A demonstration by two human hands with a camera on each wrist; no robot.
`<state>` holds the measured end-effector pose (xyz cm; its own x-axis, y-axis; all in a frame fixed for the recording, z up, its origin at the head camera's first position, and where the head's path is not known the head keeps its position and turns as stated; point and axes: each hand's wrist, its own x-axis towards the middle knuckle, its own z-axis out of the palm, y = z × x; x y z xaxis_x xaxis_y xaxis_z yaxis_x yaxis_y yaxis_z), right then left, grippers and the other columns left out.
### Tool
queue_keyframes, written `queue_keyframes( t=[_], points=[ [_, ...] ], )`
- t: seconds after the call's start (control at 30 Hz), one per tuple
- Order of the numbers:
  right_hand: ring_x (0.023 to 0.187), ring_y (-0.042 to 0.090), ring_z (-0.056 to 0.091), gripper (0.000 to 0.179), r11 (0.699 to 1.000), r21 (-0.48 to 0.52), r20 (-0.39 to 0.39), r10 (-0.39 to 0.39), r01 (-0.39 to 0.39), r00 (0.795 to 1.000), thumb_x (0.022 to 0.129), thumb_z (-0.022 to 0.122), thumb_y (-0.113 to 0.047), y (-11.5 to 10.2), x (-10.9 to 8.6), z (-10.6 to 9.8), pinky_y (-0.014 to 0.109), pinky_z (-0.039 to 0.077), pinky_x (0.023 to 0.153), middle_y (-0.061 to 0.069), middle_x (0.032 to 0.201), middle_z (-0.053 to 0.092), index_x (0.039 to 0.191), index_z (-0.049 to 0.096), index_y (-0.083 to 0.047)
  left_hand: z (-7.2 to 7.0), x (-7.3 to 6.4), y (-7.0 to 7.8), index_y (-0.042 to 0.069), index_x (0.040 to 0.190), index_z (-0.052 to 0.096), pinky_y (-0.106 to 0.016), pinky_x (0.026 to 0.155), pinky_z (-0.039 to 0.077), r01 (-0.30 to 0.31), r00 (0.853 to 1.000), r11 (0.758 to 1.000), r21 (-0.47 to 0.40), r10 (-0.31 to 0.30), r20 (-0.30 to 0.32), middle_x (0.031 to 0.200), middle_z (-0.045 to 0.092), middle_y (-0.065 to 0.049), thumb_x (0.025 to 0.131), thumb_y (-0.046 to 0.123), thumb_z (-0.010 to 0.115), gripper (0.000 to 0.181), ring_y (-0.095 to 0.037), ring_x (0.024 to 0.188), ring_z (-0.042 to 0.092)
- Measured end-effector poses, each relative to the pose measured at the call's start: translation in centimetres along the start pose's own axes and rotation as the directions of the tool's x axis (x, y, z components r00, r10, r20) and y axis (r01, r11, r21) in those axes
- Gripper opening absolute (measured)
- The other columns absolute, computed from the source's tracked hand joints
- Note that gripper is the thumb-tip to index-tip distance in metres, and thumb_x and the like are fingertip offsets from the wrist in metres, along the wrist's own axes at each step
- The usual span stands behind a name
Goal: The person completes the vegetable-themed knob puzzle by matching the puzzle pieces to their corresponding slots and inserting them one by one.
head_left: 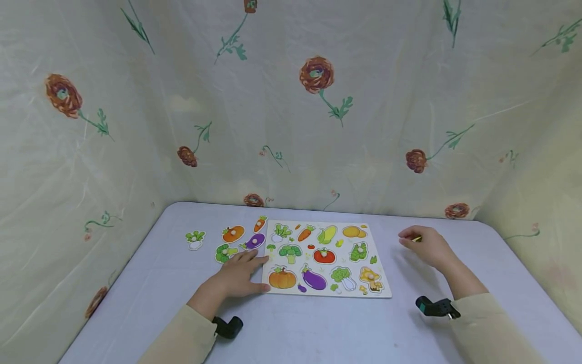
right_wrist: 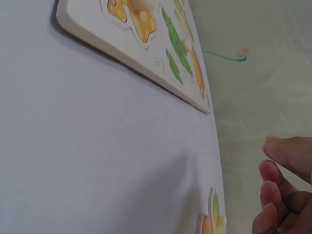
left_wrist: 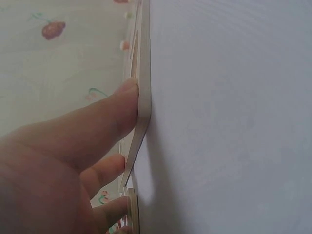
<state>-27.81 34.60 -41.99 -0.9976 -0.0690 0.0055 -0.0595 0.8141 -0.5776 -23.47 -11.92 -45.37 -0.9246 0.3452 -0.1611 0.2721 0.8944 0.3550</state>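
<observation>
A white puzzle board [head_left: 334, 258] with colourful vegetable pictures lies on the table. My left hand [head_left: 241, 275] spreads over its near left corner; in the left wrist view the thumb [left_wrist: 112, 107] lies along the board's edge. The other fingers reach towards a loose broccoli piece [head_left: 224, 253]. Raised to the right of the board is my right hand [head_left: 427, 247], loosely bent, with no piece held in the right wrist view. Beneath it, a green-and-yellow piece [right_wrist: 215, 207] and an orange-yellow piece [right_wrist: 205, 225] lie on the table, mostly hidden by the hand in the head view.
Loose pumpkin [head_left: 233, 233], carrot [head_left: 259, 224] and eggplant [head_left: 254, 241] pieces lie left of the board, with a white radish piece [head_left: 195, 240] farther left. Knobs stick up from the board's mushroom piece [right_wrist: 145, 22] and green piece [right_wrist: 175, 41]. A flowered curtain [head_left: 291, 126] hangs behind the table.
</observation>
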Motion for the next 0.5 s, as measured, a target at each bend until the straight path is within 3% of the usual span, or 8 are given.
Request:
queue_keyframes(
  t=[0.3,0.5],
  points=[
    [0.095,0.035,0.058,0.031,1.0,-0.015,0.001,0.003,-0.003,1.0,0.097,0.065,-0.017,2.8,0.0,-1.2,0.032,0.051,0.069,0.023,0.109,0.063,0.118,0.064,0.006,0.0,0.0,-0.1,0.023,0.152,0.045,-0.065,0.115,0.021,0.006,1.0,1.0,0.007,-0.006,0.014,0.162,0.029,-0.013,0.086,0.055,0.072,0.079,-0.042,0.148,0.022],
    [0.098,0.037,0.055,0.035,0.996,-0.001,0.024,0.091,-0.091,0.996,0.098,0.064,-0.019,3.7,-0.1,-1.7,0.034,0.052,0.076,0.026,0.115,0.059,0.121,0.061,0.007,0.0,0.1,-0.1,0.024,0.152,0.046,-0.065,0.114,0.023,0.009,1.0,1.0,0.001,-0.009,0.003,0.162,0.03,-0.012,0.085,0.055,0.073,0.078,-0.041,0.148,0.022]
  ],
)
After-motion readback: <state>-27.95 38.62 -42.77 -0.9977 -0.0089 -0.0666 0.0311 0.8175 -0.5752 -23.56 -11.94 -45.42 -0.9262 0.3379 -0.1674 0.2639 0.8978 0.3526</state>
